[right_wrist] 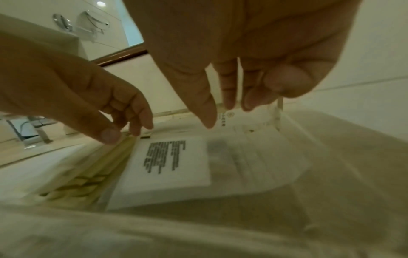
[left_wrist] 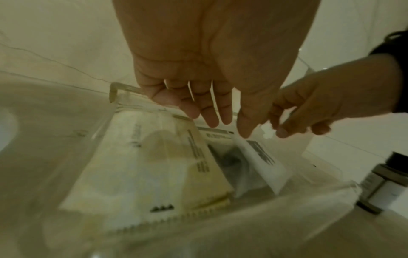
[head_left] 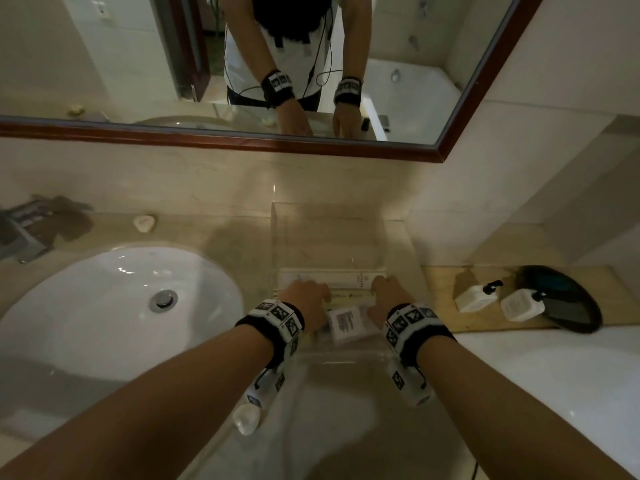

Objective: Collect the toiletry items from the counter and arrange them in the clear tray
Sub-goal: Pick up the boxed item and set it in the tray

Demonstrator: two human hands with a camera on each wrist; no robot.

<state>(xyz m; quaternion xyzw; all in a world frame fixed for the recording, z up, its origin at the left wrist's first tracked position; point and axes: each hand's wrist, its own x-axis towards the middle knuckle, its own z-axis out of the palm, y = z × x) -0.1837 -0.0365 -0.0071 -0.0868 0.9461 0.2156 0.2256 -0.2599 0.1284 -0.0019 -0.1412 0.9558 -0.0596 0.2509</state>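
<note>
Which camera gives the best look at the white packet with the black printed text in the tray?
The right wrist view: the white packet lies unobstructed, its text block facing the camera. The head view shows it small between both hands. The left wrist view catches it edge-on, partly behind the left hand.

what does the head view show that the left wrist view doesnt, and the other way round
Only the head view shows the sink, the mirror, a small soap on the counter and two white pump bottles at the right. Only the left wrist view shows the yellowish sachets close up, with their serrated edges, and a dark-capped jar beside the tray. Both show the clear tray, the left hand and the right hand reaching into it with fingers extended.
</note>
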